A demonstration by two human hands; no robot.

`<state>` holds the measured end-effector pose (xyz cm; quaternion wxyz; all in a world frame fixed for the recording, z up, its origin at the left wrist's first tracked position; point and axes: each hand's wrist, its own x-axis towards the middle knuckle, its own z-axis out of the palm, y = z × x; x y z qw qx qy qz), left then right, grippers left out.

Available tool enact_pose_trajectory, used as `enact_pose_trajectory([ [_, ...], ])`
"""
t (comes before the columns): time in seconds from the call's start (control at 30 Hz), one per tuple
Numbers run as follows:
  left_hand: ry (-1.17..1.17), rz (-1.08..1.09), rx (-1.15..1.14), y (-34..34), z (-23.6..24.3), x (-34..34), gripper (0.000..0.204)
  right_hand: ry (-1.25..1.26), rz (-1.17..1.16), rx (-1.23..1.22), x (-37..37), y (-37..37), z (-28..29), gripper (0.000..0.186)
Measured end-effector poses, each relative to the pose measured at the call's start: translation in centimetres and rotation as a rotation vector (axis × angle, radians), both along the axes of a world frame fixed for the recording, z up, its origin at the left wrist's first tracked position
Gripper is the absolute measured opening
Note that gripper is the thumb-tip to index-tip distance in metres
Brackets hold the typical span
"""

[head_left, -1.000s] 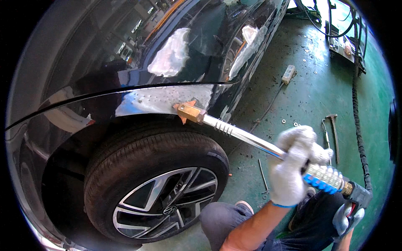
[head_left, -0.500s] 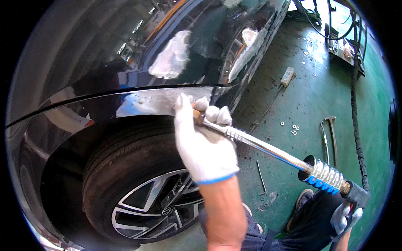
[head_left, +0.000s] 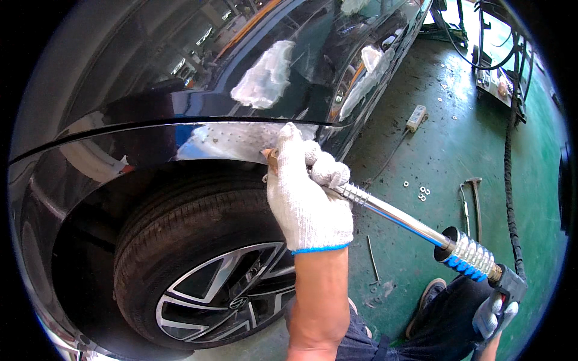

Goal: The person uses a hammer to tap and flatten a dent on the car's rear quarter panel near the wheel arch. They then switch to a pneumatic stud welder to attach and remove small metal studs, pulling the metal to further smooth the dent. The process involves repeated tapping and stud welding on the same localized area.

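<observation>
My left hand, in a white knit glove with a blue cuff, is closed around the front end of a slide-hammer dent puller. The puller's copper-coloured tip pokes out beside my thumb, close to the wheel-arch edge of a dark car; whether it touches metal I cannot tell. Next to it lies a sanded, bare-metal patch dotted with small marks. At lower right, my gloved right hand wraps round the puller's black pistol grip. A coiled weight sits on the shaft just ahead of that grip.
Below the arch is the wheel's tyre. Pale filler patches mark the door above. On the green floor lie washers, a hammer, a thin rod and a corded box. A black sleeved cable hangs at right.
My left hand has shifted a little to the right along the panel edge, and the copper tip shows more clearly beside the thumb. My right hand keeps its hold. The whole view has shifted slightly.
</observation>
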<state>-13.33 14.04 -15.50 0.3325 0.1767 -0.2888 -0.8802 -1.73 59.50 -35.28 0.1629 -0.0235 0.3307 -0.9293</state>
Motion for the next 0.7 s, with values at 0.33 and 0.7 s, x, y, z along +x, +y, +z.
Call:
enact_pose_trajectory([
  [0.33, -0.007, 0.062, -0.076, 0.3, 0.5, 1.0, 0.019, -0.031, 0.035, -0.006, -0.4, -1.4, 0.4, 0.056],
  [0.7, 0.021, 0.042, -0.073, 0.0, 0.4, 0.2, 0.017, -0.037, 0.074, -0.026, -0.5, -2.1, 0.7, 0.059],
])
